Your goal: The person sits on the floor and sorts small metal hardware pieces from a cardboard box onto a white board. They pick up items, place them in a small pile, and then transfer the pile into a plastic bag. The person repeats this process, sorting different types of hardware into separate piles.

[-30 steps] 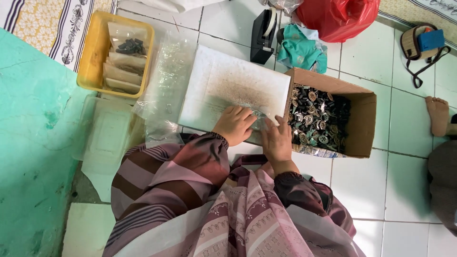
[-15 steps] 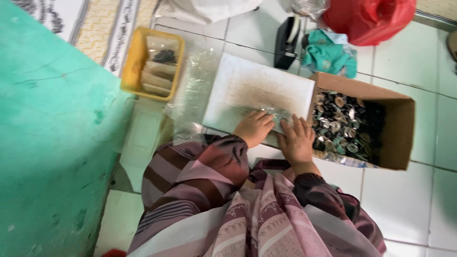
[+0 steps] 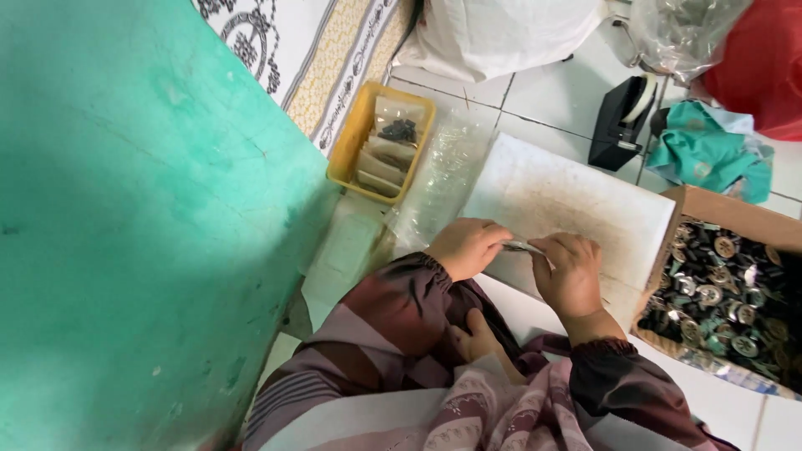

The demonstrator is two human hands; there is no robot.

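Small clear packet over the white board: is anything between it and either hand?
Nothing visible: the left hand and right hand both pinch the small clear plastic packet directly, over the white foam board.

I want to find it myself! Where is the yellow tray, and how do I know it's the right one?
Look along the big green wall to where it meets the white tiled floor. The yellow tray sits there, beside the patterned mat. It is the only bright yellow thing, holding small clear packets.
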